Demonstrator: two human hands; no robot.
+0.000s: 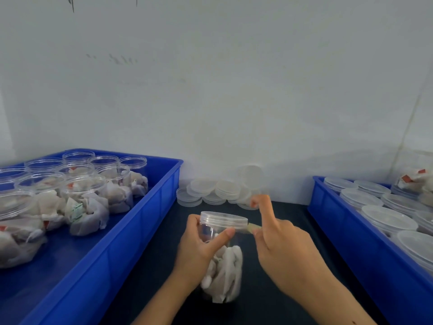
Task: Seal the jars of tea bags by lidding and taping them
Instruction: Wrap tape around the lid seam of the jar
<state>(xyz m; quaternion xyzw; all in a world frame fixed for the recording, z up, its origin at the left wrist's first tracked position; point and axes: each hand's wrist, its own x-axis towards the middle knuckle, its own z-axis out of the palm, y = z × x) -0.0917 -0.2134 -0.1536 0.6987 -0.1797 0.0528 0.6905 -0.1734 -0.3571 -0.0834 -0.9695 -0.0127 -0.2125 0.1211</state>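
Observation:
A clear plastic jar (225, 261) with white tea bags in its lower half stands on the dark table in the lower middle. A clear lid (223, 220) sits on its mouth. My left hand (199, 247) grips the jar from the left, thumb across the front just under the lid. My right hand (278, 240) is at the jar's right side and pinches a short yellowish strip of tape (254, 228) that touches the lid's edge; its index finger sticks up.
A blue bin (150, 221) on the left holds several open jars of tea bags. Loose clear lids (218, 191) are piled against the wall behind the jar. A second blue bin (351, 235) on the right holds several lidded jars.

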